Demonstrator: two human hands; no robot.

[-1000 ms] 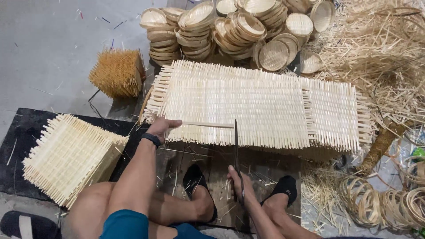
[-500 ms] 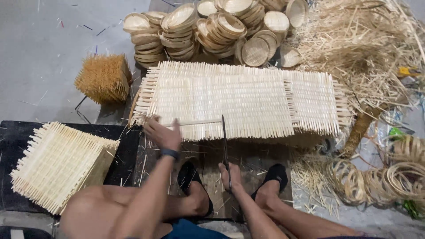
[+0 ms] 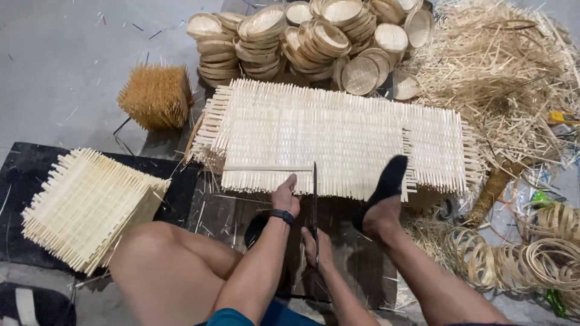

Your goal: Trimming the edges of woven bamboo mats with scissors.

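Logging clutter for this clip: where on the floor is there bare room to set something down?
Bare grey floor lies upper left, bordered by the brown bristle bundle and the basket stacks. The dark mat shows a strip beyond the small woven stack. Crowded: straw pile, coiled rings, large woven mats.

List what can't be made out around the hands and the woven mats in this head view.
- Right hand: its fingers wrap the handle of the long dark blade, so the handle's shape is hidden.
- Left hand: whether its fingertips pinch the thin strip or only press it is too small to tell.
- Woven mats: how many lie stacked is hidden by the top one.
- Raised foot in the black sock covers part of the mat's edge.
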